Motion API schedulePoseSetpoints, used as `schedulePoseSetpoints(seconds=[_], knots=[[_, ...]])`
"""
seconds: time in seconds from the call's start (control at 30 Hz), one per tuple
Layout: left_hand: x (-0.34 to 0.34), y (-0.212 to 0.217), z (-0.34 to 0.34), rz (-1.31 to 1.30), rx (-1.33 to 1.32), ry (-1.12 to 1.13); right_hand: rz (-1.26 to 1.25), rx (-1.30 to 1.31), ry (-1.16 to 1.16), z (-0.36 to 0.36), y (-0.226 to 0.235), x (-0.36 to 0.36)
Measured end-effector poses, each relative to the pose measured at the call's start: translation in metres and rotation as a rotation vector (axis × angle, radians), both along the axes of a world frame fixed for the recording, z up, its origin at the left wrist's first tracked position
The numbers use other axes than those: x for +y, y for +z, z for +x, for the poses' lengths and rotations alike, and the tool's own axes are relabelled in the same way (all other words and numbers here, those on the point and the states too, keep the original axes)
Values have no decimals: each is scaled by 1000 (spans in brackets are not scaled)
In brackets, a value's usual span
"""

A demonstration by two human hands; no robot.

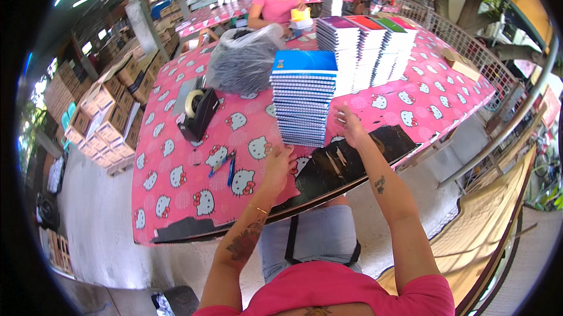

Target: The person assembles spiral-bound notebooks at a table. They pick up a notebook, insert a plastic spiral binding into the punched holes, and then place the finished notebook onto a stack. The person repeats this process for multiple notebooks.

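A tall stack of spiral notebooks [304, 96] with a blue cover on top stands on the pink patterned table [176, 193] in front of me. My left hand [278, 166] rests at the stack's lower left corner, fingers against the bottom notebooks. My right hand [350, 125] is beside the stack's lower right edge, fingers spread and apart from it or barely touching. Neither hand grips anything.
More notebook stacks [366, 46] with purple, red and green covers stand behind. A black tape dispenser [198, 114], blue pens [226, 166], a grey plastic bag [243, 58] and a black mat [352, 158] lie around. A person in pink sits across the table. Cardboard boxes [99, 122] are left.
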State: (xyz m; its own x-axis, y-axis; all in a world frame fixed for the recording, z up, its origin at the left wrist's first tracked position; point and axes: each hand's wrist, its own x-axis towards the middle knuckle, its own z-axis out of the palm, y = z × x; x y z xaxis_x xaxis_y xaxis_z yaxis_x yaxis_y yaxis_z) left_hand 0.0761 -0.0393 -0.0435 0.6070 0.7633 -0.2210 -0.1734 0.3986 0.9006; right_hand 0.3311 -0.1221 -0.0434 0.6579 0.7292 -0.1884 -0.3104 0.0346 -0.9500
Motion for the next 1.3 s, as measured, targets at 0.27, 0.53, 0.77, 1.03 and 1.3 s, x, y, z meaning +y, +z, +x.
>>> schedulePoseSetpoints(seconds=[0.27, 0.53, 0.77, 1.03, 1.3], knots=[[-20, -14, 54, -263, -110, 84, -178, -135, 436, 52, -6, 41], [-24, -9, 51, -137, -45, 174, -237, -250, 1048, 81, 5, 84], [-43, 26, 95, -301, -175, 347, -204, -143, 1078, 72, 2, 84], [-40, 27, 107, -227, -87, 309, -140, -10, 1131, 75, 7, 75], [-24, 7, 149, -359, 35, 181, -149, 161, 851, 114, 32, 24]])
